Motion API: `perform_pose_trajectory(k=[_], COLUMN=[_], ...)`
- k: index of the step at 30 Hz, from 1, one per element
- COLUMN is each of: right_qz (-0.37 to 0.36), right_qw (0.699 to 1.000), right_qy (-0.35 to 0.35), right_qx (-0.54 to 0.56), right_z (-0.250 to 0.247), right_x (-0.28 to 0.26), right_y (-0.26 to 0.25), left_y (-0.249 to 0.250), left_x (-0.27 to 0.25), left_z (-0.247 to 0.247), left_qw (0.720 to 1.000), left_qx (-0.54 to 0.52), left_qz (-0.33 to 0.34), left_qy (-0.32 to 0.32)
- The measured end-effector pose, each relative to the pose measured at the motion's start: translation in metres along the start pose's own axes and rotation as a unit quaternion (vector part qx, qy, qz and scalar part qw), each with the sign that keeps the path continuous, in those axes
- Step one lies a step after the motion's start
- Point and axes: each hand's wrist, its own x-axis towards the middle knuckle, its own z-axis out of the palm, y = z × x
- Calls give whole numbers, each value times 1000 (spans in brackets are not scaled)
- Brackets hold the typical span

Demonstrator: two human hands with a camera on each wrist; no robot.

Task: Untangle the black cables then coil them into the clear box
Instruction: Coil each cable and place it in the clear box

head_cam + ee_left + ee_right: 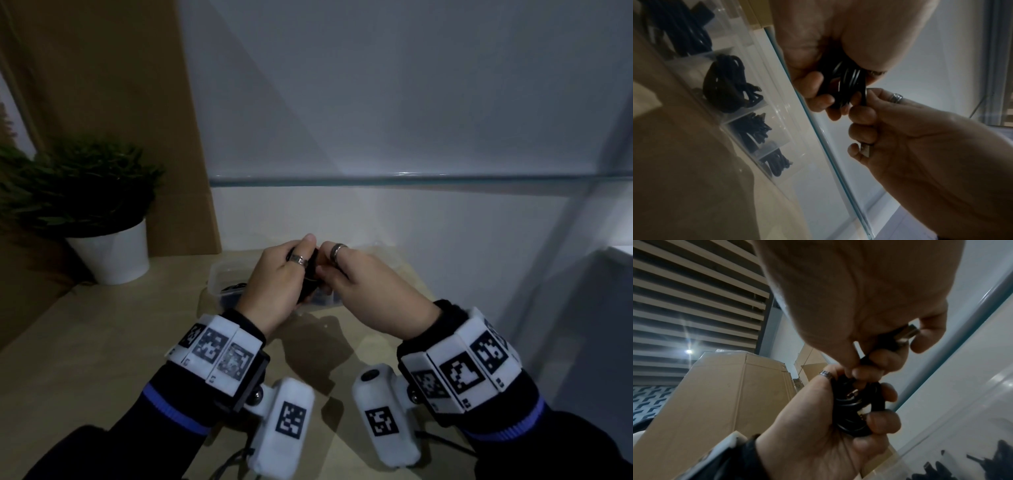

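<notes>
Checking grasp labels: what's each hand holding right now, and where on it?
Left hand grips the coiled black cable around its bundled loops. Right hand pinches the same cable's free end, fingers closed around the strand just behind the metal plug.

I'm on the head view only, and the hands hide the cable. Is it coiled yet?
Observer: Yes. The left hand grips a black cable coil of several loops.
Operator: And the right hand?
Observer: The right hand pinches the cable's free end; its metal plug sticks out past the fingers.
Operator: Anything in the clear box already?
Observer: The clear box is divided into compartments, and several hold bundled black cables.
</notes>
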Motion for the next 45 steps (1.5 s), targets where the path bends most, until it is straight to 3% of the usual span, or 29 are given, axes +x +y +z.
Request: perform_pose_trajectory(k=[6, 15, 21, 26, 33, 37, 40, 42, 45], right_qz=[14, 22, 20, -3, -22, -53, -85, -109, -102], right_qw=[994, 989, 982, 985, 999, 991, 957, 951, 970], right_qy=[53, 68, 66, 76, 41, 43, 154, 226, 217], right_qx=[92, 129, 176, 158, 28, -114, -231, -183, -37], right_z=[1, 7, 2, 5, 1, -11, -23, -29, -29], right_x=[2, 5, 3, 6, 2, -1, 2, 5, 7], right_y=[-2, 0, -1, 3, -3, -3, 10, 18, 17], left_y=[1, 4, 4, 5, 0, -4, -1, 7, 17], left_x=[1, 4, 2, 3, 9, 11, 10, 6, 0], left_z=[-1, -3, -4, -6, -8, -14, -14, -11, -6], left_qw=[999, 992, 993, 984, 989, 994, 998, 995, 985], left_qx=[22, 76, 72, 122, 131, 106, 29, -58, -148], left_qz=[44, 68, 78, 114, 42, -10, -44, -51, -30], left_qy=[-4, 69, 45, 57, 49, -7, -42, -67, -81])
